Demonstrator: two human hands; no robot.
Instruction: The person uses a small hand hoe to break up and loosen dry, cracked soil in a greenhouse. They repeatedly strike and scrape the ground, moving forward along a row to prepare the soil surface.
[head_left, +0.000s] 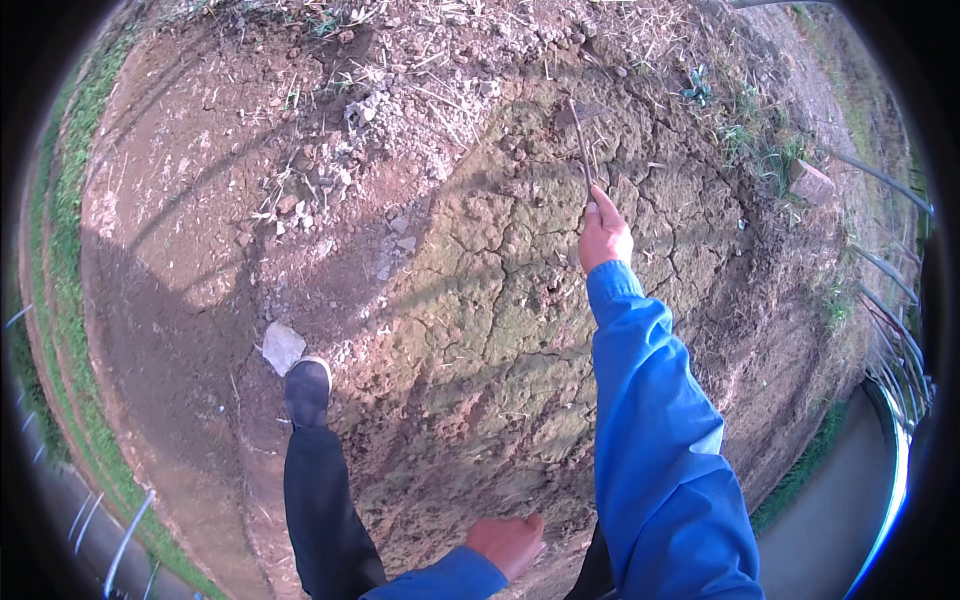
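My right hand (606, 236) reaches far forward over the cracked soil, gripping a thin wooden handle (582, 148). At the far end of that handle is a dark, flat blade (589, 112), like that of a small hoe, resting at or just above the ground; shade blurs its edge. My left hand (506, 544) hangs low near my body, its fingers curled in, and nothing shows in it. Beneath both arms lies cracked, greenish-brown soil (517, 277).
A pale stone (283, 347) touches the toe of my dark shoe (307, 394). Crumbled clods (375, 120) and straw lie ahead on the left. A brick-like block (811, 182) sits at right among weeds (739, 139). Curved pale poles (885, 180) stand along the right edge.
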